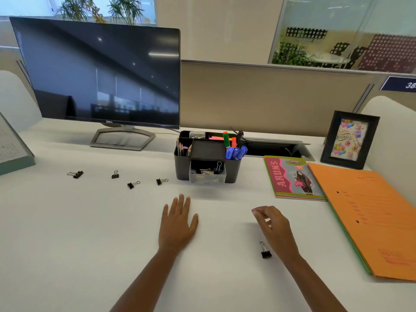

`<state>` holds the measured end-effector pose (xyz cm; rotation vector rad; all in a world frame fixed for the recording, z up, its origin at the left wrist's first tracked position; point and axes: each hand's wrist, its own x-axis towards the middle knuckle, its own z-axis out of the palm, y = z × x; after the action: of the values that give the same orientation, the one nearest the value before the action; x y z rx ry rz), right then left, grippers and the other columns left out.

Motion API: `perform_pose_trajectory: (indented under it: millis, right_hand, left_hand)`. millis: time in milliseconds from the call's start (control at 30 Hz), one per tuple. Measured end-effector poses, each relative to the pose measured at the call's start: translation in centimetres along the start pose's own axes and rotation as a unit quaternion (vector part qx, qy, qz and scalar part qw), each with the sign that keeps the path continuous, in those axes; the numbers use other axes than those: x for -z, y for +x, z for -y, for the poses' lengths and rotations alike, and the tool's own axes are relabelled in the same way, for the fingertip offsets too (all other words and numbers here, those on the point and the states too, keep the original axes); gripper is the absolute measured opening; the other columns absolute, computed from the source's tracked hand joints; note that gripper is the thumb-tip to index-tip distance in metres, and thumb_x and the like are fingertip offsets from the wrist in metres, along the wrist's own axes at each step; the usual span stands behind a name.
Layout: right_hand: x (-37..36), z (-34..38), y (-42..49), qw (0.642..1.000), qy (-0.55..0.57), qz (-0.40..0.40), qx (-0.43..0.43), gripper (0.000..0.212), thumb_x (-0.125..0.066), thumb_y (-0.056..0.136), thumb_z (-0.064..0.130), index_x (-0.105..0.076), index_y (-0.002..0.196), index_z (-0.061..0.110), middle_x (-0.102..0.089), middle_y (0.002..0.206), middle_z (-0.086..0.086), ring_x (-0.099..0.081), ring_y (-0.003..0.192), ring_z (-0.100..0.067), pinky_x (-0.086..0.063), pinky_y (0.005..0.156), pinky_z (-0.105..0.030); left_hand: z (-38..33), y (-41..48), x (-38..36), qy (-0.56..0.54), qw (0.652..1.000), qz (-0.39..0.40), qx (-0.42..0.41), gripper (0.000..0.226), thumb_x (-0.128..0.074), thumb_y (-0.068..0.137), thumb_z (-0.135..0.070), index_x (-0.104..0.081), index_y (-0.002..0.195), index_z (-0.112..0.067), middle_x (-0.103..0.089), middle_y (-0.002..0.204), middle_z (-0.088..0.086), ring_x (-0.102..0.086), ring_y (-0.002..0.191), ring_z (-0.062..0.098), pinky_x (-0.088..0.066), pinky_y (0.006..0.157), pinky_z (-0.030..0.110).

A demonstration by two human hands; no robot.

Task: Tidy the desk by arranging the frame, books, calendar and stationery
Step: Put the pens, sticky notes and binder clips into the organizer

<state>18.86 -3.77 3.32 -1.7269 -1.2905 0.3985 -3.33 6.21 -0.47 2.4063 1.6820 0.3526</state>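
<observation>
The left hand (177, 224) lay flat, fingers spread, on the white desk (90, 233). The right hand (273, 228) hovered loosely curled, empty, beside a binder clip (265, 252). Four more clips (132, 184) lay scattered left of the black organizer (207, 158).

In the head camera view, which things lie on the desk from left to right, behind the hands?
calendar → four loose binder clips → black organizer → notebook → orange folder. The picture frame stands behind the folder.
</observation>
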Motion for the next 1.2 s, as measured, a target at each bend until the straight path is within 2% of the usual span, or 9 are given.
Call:
perform_pose_trajectory:
  millis: [167, 300, 367, 567, 733, 900, 1067, 1133, 1200]
  right_hand:
    - [2.2, -2.4, -3.0, 0.994, -0.033, 0.104, 0.014, 0.005, -0.056, 0.088, 0.034, -0.06, 0.088, 0.037, -0.059, 0.093, 0.016, -0.052, 0.096, 0.002, -0.039, 0.074, -0.007]
    - [3.2, -3.2, -4.1, 0.983, -0.065, 0.166, 0.038, 0.039, -0.047, 0.07, 0.071, -0.057, 0.097, 0.045, -0.055, 0.097, 0.018, -0.044, 0.103, 0.003, -0.035, 0.078, -0.005]
    - [3.5, -3.4, -4.3, 0.978, -0.076, 0.191, 0.046, 0.051, -0.051, 0.065, 0.075, -0.058, 0.103, 0.042, -0.052, 0.099, 0.014, -0.043, 0.104, 0.002, -0.034, 0.08, -0.005]
    - [3.3, -3.3, -4.2, 0.979, -0.077, 0.184, 0.046, 0.024, -0.066, 0.079, 0.026, -0.058, 0.096, 0.041, -0.051, 0.087, 0.008, -0.052, 0.088, -0.001, -0.037, 0.072, -0.005]
    - [2.2, -2.2, -3.2, 0.982, -0.07, 0.165, 0.053, 0.022, -0.056, 0.074, 0.022, -0.063, 0.092, 0.031, -0.052, 0.084, 0.008, -0.053, 0.085, 0.003, -0.037, 0.069, -0.004]
    - [0.6, 1.3, 0.0, 0.991, -0.035, 0.088, 0.098, 0.02, -0.06, 0.076, 0.015, -0.066, 0.092, 0.025, -0.057, 0.088, -0.001, -0.053, 0.082, 0.002, -0.04, 0.065, -0.005]
    - [-1.6, 5.9, 5.0, 0.984, -0.05, 0.03, 0.171, 0.018, -0.064, 0.079, 0.001, -0.067, 0.095, 0.01, -0.051, 0.087, 0.002, -0.051, 0.078, 0.003, -0.039, 0.067, -0.003]
    - [-2.8, 7.3, 7.0, 0.978, -0.07, 0.017, 0.195, 0.018, -0.064, 0.081, 0.003, -0.067, 0.098, 0.006, -0.053, 0.09, -0.003, -0.05, 0.077, -0.003, -0.039, 0.069, -0.007]
    - [-4.1, 8.2, 8.8, 0.975, -0.097, 0.015, 0.197, 0.019, -0.063, 0.083, 0.006, -0.066, 0.102, 0.006, -0.057, 0.095, -0.011, -0.053, 0.084, -0.016, -0.038, 0.074, -0.016]
  left_hand:
    - [-0.1, -0.1, -0.4, -0.017, 1.0, -0.008, -0.002, 0.092, 0.009, 0.068, -0.057, -0.016, 0.147, -0.017, -0.008, 0.156, 0.002, -0.007, 0.145, 0.018, 0.001, 0.116, 0.035]
    - [-0.1, -0.1, -0.3, 0.005, 1.0, 0.008, -0.002, 0.095, 0.016, 0.064, -0.056, -0.009, 0.148, -0.019, -0.001, 0.157, 0.001, -0.001, 0.145, 0.016, 0.003, 0.116, 0.034]
    - [-0.1, -0.1, -0.2, 0.015, 1.0, 0.009, -0.002, 0.095, 0.017, 0.064, -0.055, -0.007, 0.148, -0.019, 0.0, 0.157, 0.001, 0.0, 0.145, 0.016, 0.004, 0.116, 0.033]
    - [-0.3, -0.2, -0.3, 0.015, 1.0, 0.006, -0.006, 0.095, 0.018, 0.063, -0.055, -0.006, 0.148, -0.019, 0.001, 0.157, 0.002, 0.001, 0.145, 0.017, 0.004, 0.116, 0.034]
    - [-0.4, -0.2, -0.3, -0.003, 1.0, 0.001, -0.009, 0.095, 0.015, 0.064, -0.056, -0.009, 0.148, -0.018, -0.001, 0.157, 0.002, 0.0, 0.145, 0.017, 0.004, 0.116, 0.034]
    - [-0.3, -0.3, -0.6, -0.015, 1.0, -0.015, -0.018, 0.091, 0.01, 0.069, -0.056, -0.014, 0.147, -0.017, -0.005, 0.156, 0.003, -0.004, 0.145, 0.019, 0.007, 0.114, 0.032]
    - [-0.5, -0.3, -0.5, -0.013, 0.999, -0.022, -0.028, 0.085, 0.005, 0.074, -0.054, -0.02, 0.146, -0.015, -0.011, 0.155, 0.004, -0.01, 0.144, 0.023, 0.01, 0.108, 0.03]
    - [-0.5, -0.2, -0.5, -0.002, 1.0, -0.015, -0.017, 0.08, -0.003, 0.079, -0.052, -0.029, 0.144, -0.013, -0.021, 0.153, 0.007, -0.021, 0.142, 0.026, 0.005, 0.108, 0.032]
    - [-0.3, -0.2, -0.5, 0.021, 1.0, 0.008, -0.009, 0.067, -0.02, 0.084, -0.046, -0.049, 0.133, -0.011, -0.043, 0.142, 0.01, -0.045, 0.129, 0.028, -0.01, 0.106, 0.034]
